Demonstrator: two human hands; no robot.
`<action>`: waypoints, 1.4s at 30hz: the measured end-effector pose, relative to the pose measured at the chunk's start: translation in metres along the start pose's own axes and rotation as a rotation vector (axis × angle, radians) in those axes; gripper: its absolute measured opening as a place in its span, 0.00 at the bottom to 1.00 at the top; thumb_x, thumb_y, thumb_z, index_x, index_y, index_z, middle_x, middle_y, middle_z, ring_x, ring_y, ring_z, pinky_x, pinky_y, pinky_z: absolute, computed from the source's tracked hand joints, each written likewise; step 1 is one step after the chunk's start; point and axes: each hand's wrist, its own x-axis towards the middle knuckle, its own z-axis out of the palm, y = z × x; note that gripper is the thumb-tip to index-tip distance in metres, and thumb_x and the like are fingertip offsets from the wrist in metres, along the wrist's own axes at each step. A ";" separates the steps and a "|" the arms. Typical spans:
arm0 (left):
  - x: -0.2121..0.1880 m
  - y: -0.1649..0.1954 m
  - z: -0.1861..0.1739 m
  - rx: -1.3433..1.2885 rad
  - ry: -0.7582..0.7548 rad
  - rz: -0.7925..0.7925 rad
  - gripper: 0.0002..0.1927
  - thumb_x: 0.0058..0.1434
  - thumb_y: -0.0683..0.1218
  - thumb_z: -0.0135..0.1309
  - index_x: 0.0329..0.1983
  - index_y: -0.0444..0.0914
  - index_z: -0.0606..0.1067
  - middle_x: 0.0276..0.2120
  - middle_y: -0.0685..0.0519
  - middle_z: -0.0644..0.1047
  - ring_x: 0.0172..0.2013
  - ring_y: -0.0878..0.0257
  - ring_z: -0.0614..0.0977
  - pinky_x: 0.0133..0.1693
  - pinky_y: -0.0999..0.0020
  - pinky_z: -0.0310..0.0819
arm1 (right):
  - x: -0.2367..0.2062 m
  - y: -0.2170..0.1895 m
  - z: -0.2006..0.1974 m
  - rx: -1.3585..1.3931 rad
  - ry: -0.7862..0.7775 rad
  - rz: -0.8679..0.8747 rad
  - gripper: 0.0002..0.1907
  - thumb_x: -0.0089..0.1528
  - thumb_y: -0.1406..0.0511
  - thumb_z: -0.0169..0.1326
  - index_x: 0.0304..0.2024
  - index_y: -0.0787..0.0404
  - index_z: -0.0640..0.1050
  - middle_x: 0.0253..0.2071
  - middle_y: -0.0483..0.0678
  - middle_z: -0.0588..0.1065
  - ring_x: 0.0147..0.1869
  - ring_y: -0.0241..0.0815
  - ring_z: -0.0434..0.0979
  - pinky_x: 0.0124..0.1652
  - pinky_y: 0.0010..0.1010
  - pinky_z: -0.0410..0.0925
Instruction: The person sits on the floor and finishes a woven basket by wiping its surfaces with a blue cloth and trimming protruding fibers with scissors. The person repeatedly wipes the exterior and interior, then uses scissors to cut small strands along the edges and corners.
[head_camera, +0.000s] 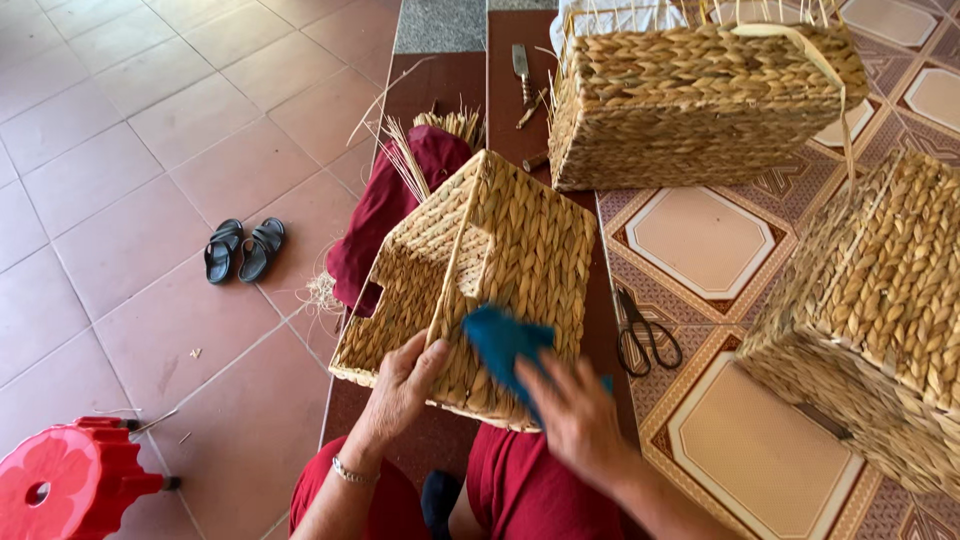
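A woven straw basket (520, 245) lies tilted on my lap, its open side facing left. My left hand (405, 385) grips its near rim, thumb on the outer wall. My right hand (575, 420) holds a teal cloth (505, 345) pressed against the basket's outer wall; the hand is blurred.
Two more woven baskets stand at the back (690, 110) and at the right (880, 310). Black scissors (640, 335) lie on the patterned floor beside my basket. A maroon cloth (395, 215) with loose straw, a knife (522, 70), black sandals (243, 250) and a red plastic stool (70, 480) are around.
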 end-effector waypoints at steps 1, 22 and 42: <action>-0.001 0.000 0.000 -0.009 -0.013 -0.027 0.20 0.71 0.55 0.48 0.47 0.32 0.76 0.25 0.59 0.67 0.29 0.71 0.65 0.29 0.71 0.62 | 0.015 0.019 0.006 -0.022 0.018 -0.003 0.32 0.54 0.75 0.58 0.63 0.63 0.72 0.57 0.60 0.75 0.55 0.60 0.79 0.49 0.54 0.73; 0.003 -0.039 0.001 0.013 0.016 0.065 0.33 0.78 0.63 0.29 0.38 0.32 0.72 0.22 0.61 0.64 0.26 0.71 0.64 0.28 0.71 0.62 | -0.025 -0.024 -0.004 0.049 0.042 -0.002 0.25 0.58 0.71 0.60 0.59 0.58 0.75 0.56 0.60 0.75 0.50 0.58 0.75 0.42 0.44 0.75; 0.014 -0.065 -0.009 -0.067 -0.025 -0.039 0.49 0.72 0.72 0.17 0.32 0.28 0.75 0.18 0.55 0.72 0.23 0.65 0.74 0.28 0.65 0.68 | 0.025 -0.047 -0.011 0.113 0.073 -0.271 0.23 0.60 0.72 0.58 0.59 0.56 0.78 0.58 0.59 0.77 0.46 0.51 0.75 0.44 0.40 0.75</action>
